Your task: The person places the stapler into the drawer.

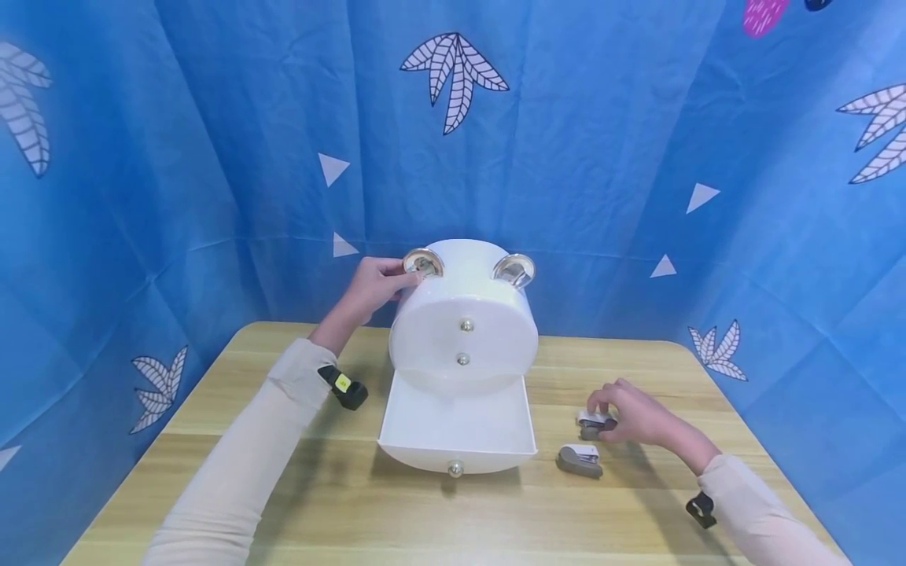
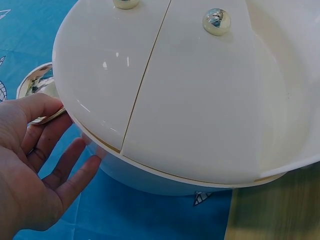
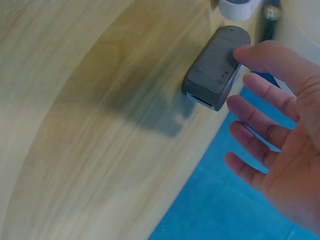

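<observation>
A glossy white rounded drawer box (image 1: 463, 314) with ear-like gold-faced discs stands at the table's centre. My left hand (image 1: 382, 284) pinches its left ear (image 1: 423, 262) between thumb and index finger; the other fingers lie by the box's side in the left wrist view. The lower drawer (image 1: 458, 413) is pulled out, with nothing seen inside. At right, my right hand (image 1: 633, 413) has thumb and fingertips on a grey and white stapler (image 3: 215, 65) on the table. A second stapler (image 1: 580, 461) lies just in front of it.
Small round knobs (image 1: 456, 469) stick out from the drawer and box front. The right ear (image 1: 514, 270) rises from the box top. Blue curtains (image 1: 453, 189) hang behind and beside the wooden table (image 1: 318, 503).
</observation>
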Demonstrator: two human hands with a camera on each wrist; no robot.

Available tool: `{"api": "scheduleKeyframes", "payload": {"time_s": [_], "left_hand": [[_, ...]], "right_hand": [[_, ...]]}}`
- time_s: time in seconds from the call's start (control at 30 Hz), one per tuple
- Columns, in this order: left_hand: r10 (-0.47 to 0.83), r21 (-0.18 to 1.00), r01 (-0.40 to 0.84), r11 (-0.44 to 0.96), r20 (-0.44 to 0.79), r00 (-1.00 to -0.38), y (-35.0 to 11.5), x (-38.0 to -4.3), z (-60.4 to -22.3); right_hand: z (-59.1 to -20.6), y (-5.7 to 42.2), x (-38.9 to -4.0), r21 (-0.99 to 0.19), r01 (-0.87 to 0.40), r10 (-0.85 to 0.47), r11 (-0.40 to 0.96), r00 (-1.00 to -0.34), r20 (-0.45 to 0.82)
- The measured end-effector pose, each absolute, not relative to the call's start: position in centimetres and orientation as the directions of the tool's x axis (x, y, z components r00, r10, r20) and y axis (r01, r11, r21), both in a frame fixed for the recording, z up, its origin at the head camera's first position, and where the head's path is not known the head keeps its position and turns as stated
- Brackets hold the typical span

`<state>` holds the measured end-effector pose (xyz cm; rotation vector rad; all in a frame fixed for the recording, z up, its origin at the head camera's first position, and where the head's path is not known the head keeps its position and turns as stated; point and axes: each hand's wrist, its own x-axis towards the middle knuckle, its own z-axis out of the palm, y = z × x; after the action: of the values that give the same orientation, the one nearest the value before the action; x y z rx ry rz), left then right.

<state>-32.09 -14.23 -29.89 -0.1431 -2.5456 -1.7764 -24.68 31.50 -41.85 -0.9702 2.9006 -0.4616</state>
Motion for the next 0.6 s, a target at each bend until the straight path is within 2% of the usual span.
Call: {"api": "scheduleKeyframes", "payload": {"time_s": [0.6], "left_hand": [[0.060, 0.937, 0.110, 0.330, 0.096, -0.994, -14.46, -32.30, -30.20]], "right_hand": [[-42.35, 31.24, -24.58, -0.322, -0.541, -0.567, 0.777, -0.824, 0.015]]}}
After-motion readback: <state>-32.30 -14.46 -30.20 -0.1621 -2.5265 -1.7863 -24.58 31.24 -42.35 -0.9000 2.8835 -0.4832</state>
